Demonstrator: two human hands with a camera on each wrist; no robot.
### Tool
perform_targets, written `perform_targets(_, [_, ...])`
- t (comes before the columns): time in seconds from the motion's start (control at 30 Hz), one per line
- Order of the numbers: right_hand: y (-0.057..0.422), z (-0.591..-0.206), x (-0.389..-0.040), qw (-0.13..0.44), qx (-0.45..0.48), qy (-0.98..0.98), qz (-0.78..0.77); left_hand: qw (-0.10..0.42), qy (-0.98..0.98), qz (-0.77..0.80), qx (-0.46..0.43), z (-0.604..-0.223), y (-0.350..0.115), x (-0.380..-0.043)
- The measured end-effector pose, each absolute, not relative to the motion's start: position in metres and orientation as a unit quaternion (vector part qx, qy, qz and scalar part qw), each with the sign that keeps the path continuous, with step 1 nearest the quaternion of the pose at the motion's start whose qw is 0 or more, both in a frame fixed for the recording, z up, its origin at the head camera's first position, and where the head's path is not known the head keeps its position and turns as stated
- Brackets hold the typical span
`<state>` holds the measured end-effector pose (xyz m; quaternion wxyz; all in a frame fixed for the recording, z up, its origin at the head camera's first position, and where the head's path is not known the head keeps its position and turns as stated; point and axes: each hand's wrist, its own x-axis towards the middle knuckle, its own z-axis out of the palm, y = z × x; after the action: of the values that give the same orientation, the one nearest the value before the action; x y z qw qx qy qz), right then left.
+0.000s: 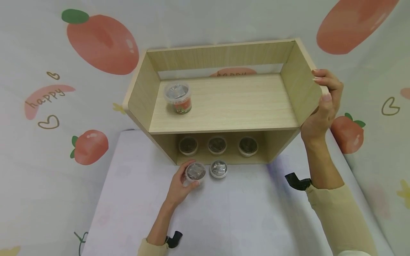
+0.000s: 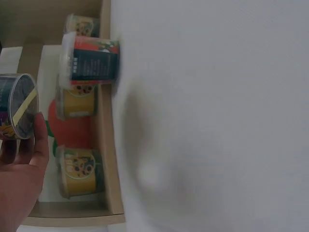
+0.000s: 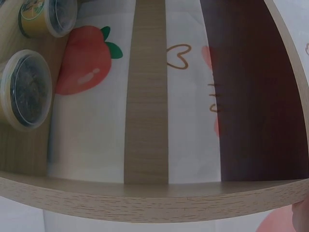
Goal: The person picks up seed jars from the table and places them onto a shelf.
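My left hand (image 1: 180, 185) grips a clear-lidded plastic tub (image 1: 195, 172) just in front of the shelf. In the left wrist view, the fingers (image 2: 41, 140) lie against this tub (image 2: 21, 108), which has a dark, colourful label and a yellow strip on its base. A second tub (image 1: 219, 169) with a red and dark label (image 2: 94, 60) stands on the table beside it. My right hand (image 1: 325, 101) grips the front edge of the right side panel of the wooden shelf (image 1: 224, 130). Only a sliver of that hand (image 3: 300, 215) shows in the right wrist view.
Three yellow-labelled tubs (image 1: 188, 146), (image 1: 217, 145), (image 1: 248, 146) stand in a row on the lower level. A red-labelled tub (image 1: 178, 97) stands at the left of the upper level. The table (image 1: 240, 213) has a white cover, and printed cloth (image 1: 41, 170) hangs around it.
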<state>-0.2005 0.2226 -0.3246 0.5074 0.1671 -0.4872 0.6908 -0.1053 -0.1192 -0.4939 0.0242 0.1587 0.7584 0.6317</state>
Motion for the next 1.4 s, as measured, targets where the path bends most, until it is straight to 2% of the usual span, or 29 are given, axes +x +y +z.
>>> perform_targets(0.8, [0.222,-0.325,-0.199,0.506,0.158,-0.482,0.698,0.018,0.726,0.647,0.232,-0.411,-0.114,-0.112])
perform_targets(1.23, [0.223,-0.327,-0.200,0.506,0.152,-0.484,0.698,0.027,0.694,0.662,0.281,-0.396,-0.120,-0.119])
perform_targets(1.4, [0.223,-0.326,-0.200,0.506,0.154,-0.480,0.700,0.035,0.698,0.654,0.289,-0.377,-0.113,-0.117])
